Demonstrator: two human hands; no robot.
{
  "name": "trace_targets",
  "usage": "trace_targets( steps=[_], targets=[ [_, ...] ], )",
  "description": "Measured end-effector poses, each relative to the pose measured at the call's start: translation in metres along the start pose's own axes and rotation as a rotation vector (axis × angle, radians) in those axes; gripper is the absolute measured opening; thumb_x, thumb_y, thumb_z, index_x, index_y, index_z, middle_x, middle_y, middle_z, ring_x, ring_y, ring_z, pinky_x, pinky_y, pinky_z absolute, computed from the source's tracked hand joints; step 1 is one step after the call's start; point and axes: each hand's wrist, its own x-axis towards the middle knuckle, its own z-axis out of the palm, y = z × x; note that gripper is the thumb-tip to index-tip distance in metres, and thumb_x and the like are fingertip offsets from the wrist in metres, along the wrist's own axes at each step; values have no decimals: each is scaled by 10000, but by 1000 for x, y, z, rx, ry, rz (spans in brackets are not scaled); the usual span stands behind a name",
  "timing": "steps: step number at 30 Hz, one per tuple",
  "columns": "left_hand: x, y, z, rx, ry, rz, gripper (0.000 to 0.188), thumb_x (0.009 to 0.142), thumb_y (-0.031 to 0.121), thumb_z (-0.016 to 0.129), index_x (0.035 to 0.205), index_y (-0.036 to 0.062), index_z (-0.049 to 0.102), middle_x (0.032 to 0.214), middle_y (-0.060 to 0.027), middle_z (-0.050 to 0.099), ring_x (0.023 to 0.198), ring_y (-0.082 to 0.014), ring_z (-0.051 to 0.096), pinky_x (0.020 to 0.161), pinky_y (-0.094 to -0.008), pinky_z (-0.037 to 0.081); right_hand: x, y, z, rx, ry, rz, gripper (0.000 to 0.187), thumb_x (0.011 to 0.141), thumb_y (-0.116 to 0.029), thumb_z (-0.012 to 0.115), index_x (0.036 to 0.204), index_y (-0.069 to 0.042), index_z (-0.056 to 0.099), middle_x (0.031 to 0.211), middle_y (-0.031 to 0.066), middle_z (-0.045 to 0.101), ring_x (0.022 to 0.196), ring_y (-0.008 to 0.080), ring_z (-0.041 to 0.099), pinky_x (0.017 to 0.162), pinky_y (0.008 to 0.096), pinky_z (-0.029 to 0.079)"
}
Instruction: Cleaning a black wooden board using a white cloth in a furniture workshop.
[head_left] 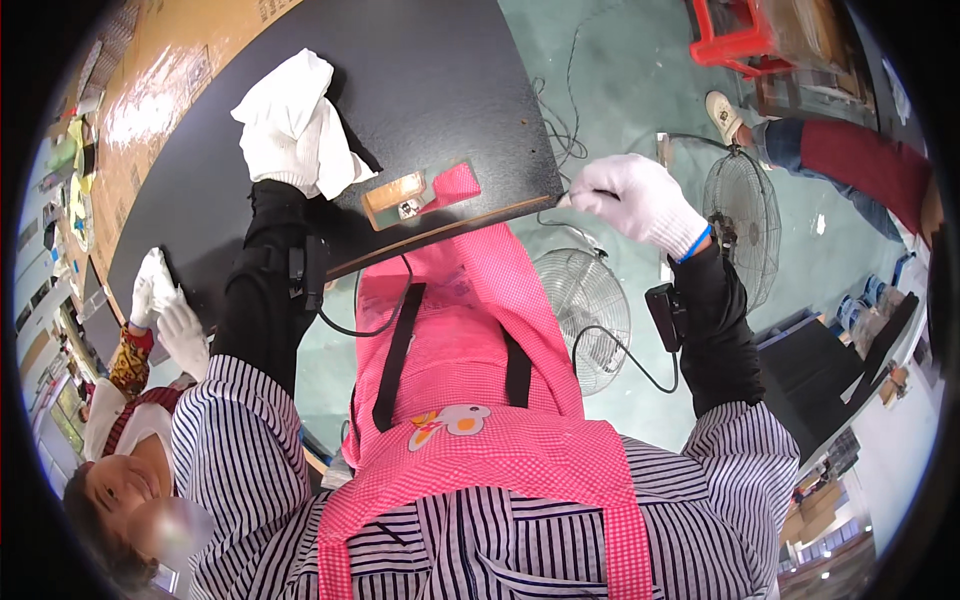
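Observation:
My left hand (270, 160), in a white knitted glove, is over the dark table (450, 80). It appears closed on a bunched white cloth (300, 85), though the fingers blend into the white folds. Just past the table's near right corner, my right hand (635, 195) is held up in a white glove with a blue cuff edge. Its thumb and fingertips are pinched together; whatever is between them is too small to tell. Between the hands, a small brown and orange box (395, 198) lies by the table edge, beside a pink checked piece (458, 184).
Two wire-caged fans (585, 315) stand on the green floor right of the table, with loose cables (565, 135) nearby. A red stool (735, 45) is at the far right, near another person's leg (830, 160). At left, a co-worker's gloved hands (180, 325) hold white cloth.

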Motion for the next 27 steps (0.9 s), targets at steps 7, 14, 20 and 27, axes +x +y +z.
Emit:
trace_targets(
  steps=[7, 14, 20, 27],
  targets=[
    [-1, 8, 0, -29, 32, 23, 486, 904, 338, 749, 1296, 67, 652, 1278, -165, 681, 1206, -346, 637, 1036, -395, 490, 4, 7, 0, 120, 139, 67, 178, 935, -222, 649, 988, -80, 744, 905, 120, 733, 837, 328, 700, 743, 384, 539],
    [1, 6, -2, -16, 14, -22, 474, 894, 345, 744, 1273, 73, 663, 1250, -183, 689, 1178, -369, 649, 1006, -413, 508, -7, 6, 0, 391, 53, 157, 171, 959, -189, 649, 954, -22, 686, 708, 83, 639, 661, 144, 598, 677, 324, 508],
    [4, 14, 2, -24, -6, -83, 464, 891, 362, 741, 1249, 74, 673, 1212, -185, 702, 1158, -378, 657, 998, -431, 513, 39, -7, -11, 106, 214, 188, 197, 954, -244, 653, 922, -55, 693, 770, 100, 682, 690, 255, 642, 679, 347, 514],
    [1, 10, -4, -55, 36, -120, 460, 880, 349, 756, 1245, 80, 679, 1198, -177, 711, 1147, -377, 663, 995, -428, 516, -4, -1, -5, 195, -204, 133, 105, 894, -136, 716, 947, -46, 717, 859, 74, 702, 806, 157, 679, 768, 296, 527]
  ],
)
